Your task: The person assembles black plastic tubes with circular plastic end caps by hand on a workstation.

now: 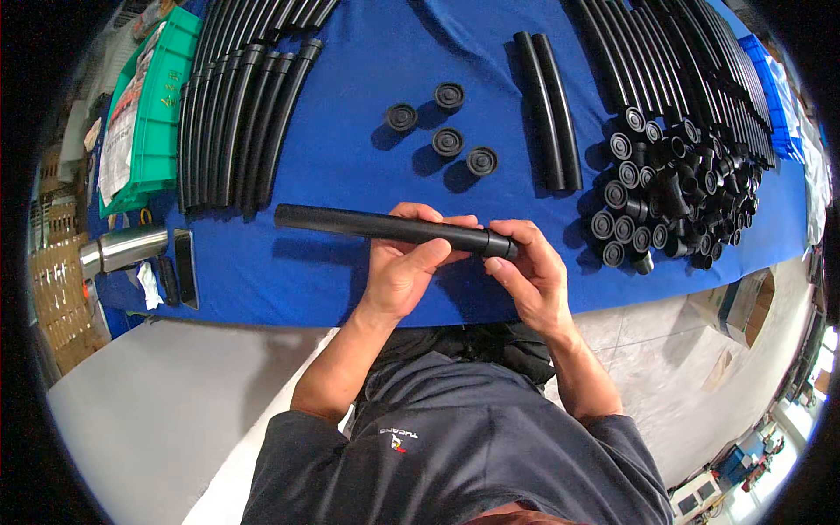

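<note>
A long black tube point(341, 220) lies nearly level across my two hands, over the near edge of the blue-covered table. My left hand point(404, 267) is wrapped round its middle, thumb on top. At the tube's right end sits a black end cap point(500, 245), and my right hand point(535, 273) grips it between thumb and fingers. Whether the cap is fully seated I cannot tell. Beyond my hands, several loose round black caps point(447, 142) stand on the cloth. Two bare black tubes point(549, 114) lie side by side to their right.
Capped tubes point(249, 122) lie in rows at the left, beside a green crate point(162, 105). On the right is a heap of black caps point(669, 197) below stacked tubes point(682, 61) and a blue crate point(770, 96). A metal flask point(131, 248) and a phone point(185, 267) lie at the near left.
</note>
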A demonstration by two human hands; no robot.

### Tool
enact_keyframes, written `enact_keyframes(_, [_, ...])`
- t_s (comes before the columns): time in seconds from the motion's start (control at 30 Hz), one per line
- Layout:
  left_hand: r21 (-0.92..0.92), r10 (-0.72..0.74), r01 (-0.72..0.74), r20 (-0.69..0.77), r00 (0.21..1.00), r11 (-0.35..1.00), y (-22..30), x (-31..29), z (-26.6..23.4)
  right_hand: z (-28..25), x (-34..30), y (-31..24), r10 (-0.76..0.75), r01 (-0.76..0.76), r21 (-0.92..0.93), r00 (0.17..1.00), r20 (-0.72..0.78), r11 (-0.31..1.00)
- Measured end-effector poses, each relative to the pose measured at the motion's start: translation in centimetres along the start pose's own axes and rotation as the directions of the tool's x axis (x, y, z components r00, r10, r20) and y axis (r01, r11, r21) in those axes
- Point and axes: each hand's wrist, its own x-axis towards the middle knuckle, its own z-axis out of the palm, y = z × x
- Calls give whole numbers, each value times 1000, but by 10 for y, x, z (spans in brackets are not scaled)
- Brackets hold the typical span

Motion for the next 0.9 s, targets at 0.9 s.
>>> enact_keyframes(0.9, [-69, 34, -39, -63, 997, 997, 27, 2, -21, -9, -2, -8, 172, -172, -25, 985, -19, 985])
